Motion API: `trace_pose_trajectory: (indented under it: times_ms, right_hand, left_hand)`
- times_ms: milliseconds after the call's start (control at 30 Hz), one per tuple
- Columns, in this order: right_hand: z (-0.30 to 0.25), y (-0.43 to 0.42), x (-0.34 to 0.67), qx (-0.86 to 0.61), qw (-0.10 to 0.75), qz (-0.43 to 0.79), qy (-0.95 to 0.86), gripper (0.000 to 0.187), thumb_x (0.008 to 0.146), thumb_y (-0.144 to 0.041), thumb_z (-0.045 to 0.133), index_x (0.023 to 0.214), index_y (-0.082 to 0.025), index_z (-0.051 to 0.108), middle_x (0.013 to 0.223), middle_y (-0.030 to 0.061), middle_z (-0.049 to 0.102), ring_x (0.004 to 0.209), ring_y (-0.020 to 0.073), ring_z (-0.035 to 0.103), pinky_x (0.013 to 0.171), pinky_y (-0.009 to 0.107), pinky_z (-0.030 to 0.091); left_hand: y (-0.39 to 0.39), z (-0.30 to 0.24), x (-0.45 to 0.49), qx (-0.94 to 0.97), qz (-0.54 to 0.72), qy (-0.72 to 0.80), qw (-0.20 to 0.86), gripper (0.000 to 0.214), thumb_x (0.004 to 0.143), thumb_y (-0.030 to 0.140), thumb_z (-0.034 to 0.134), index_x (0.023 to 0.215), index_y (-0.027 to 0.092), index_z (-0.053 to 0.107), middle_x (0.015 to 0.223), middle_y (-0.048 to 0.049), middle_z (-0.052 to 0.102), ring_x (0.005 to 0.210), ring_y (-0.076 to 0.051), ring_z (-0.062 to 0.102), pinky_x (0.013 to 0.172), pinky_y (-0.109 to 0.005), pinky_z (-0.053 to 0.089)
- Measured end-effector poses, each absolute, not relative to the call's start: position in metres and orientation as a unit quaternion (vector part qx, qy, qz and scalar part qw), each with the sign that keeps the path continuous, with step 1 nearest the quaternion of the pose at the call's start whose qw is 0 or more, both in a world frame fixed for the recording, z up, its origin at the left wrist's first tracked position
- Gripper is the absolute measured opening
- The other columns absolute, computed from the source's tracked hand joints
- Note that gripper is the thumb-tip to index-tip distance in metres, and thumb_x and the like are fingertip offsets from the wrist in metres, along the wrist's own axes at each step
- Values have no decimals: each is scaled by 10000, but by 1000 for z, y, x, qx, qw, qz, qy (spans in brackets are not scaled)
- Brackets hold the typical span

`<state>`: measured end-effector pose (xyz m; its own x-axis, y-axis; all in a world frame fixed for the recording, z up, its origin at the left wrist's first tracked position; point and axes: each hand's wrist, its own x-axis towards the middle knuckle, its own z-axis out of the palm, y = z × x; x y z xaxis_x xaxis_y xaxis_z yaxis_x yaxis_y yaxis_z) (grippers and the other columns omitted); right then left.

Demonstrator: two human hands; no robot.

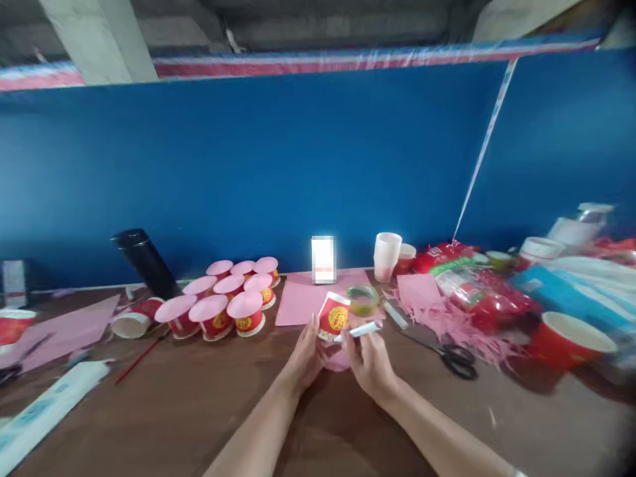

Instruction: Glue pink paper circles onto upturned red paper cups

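Note:
My left hand (307, 352) is closed on a red paper cup (334, 317) with a yellow emblem and a white rim, held tilted just above the table. In my right hand (371, 363) is a slim white pen (365, 329), gripped like a writing tool. Its tip points left at the cup's lower edge; I cannot tell whether they touch. Below the cup, between both hands, a pink paper disc (338, 361) shows in part. Just behind the hands lie a roll of tape (362, 300) and a pink sheet (295, 299).
Several short red cups topped with pink discs (247, 305) stand left of centre. A black flask (146, 262), a tipped cup (130, 321) and a red stick (142, 358) lie farther left. Scissors (460, 361), shredded pink paper (447, 331), stacked white cups (387, 257) and packages occupy the right.

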<state>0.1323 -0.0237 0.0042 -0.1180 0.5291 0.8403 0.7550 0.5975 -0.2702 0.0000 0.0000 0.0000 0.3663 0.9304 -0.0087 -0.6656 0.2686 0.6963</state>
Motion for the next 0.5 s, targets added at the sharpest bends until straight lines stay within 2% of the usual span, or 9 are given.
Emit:
trace_pose_trajectory:
  times_ms: [333, 500]
  right_hand:
    - [12, -24, 136, -434, 509, -15, -743, 141, 871, -192, 393, 812, -162, 517, 687, 54, 612, 620, 173, 585, 574, 270, 435]
    - [13, -24, 137, -438, 508, -5, -742, 140, 873, -198, 395, 807, -164, 514, 678, 48, 605, 613, 170, 575, 570, 270, 426]
  left_hand:
    - [-2, 2, 1, 305, 526, 212, 765, 420, 812, 455, 451, 1078, 145, 550, 1053, -116, 634, 1004, -252, 573, 868, -410, 447]
    - [-3, 2, 0, 309, 523, 209, 767, 429, 814, 460, 445, 1074, 137, 556, 1035, -121, 642, 998, -252, 579, 872, -409, 443]
